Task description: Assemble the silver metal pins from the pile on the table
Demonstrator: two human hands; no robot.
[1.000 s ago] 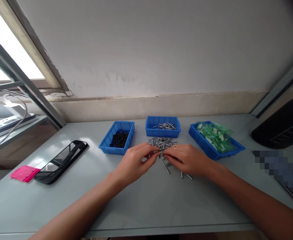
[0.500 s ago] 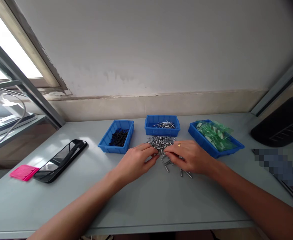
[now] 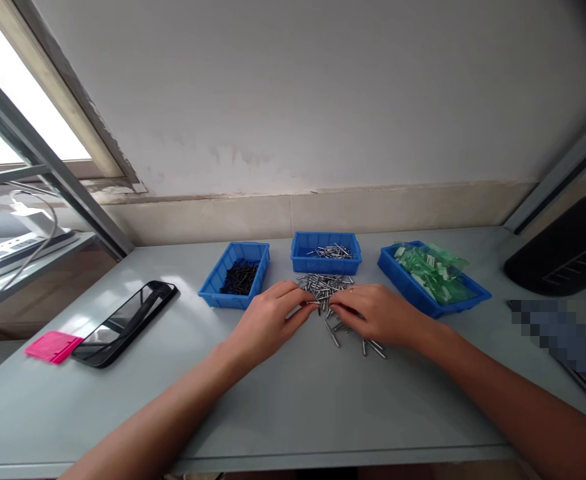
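A loose pile of slim silver metal pins (image 3: 323, 285) lies on the grey table, with several strays spread toward me. My left hand (image 3: 271, 317) is at the pile's left side, thumb and index finger pinched on one thin metal pin (image 3: 313, 303). On the right side my right hand (image 3: 375, 312), a ring on one finger, has its fingertips closed together at the pile; whatever they hold is hidden. Just behind the pile stands a blue bin (image 3: 325, 267) with more silver pins (image 3: 333, 251) in it.
Left of the pile is a blue bin (image 3: 213, 293) of small black parts (image 3: 240, 277); to the right, another blue bin (image 3: 437, 311) holds green plastic packets (image 3: 435, 277). A phone (image 3: 125, 325) and a pink case (image 3: 53, 347) lie left. A black cylindrical object (image 3: 563, 250) rests far right.
My left fingertips have drawn slightly apart from the pile, and a thin pin now shows between them. My right hand stays at the pile, its fingers slightly shifted. The view has shifted slightly.
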